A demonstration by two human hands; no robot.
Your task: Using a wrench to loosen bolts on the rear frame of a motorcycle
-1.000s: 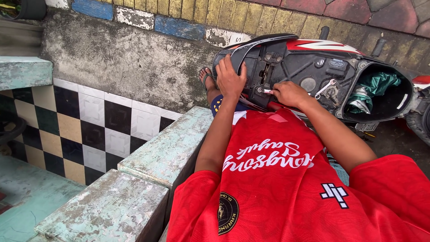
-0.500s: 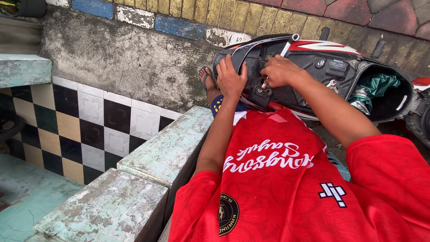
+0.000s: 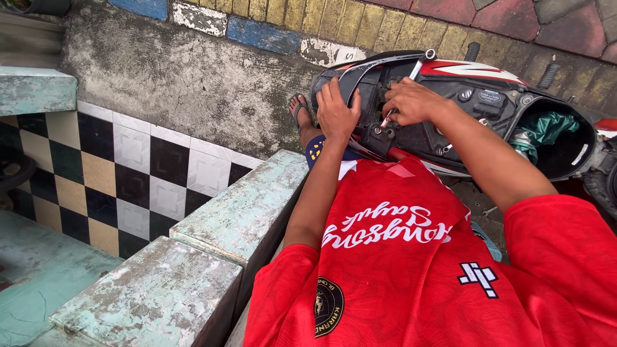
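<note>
The fingers of the right hand are curled around a thin metal tool, a silver rod with a small cross handle at its top end. The hand holds the tool in its middle part, so the upper end stands out above the knuckles and the lower tip shows below the hand, going down into the black inner body of the scooter. The tool leans a little, with its top toward the far side.

The left hand lies just beside the right one, to its left. Its fingers are spread a little and bent over the near edge of the black plastic, and they press on it; they hold no loose thing. The palm side I cannot see.

The scooter lies across the top right of the view, with its seat open or removed, so the black under-seat area shows. At the right end there is a deep storage tub with a green cloth inside. The outer panels are red and white.

One foot in a sandal rests on the concrete ground just left of the scooter. Nearer to the camera, the red shirt fills the lower part. At the left is a worn, pale green ledge, and beyond it a floor of black, white and yellow tiles.
</note>
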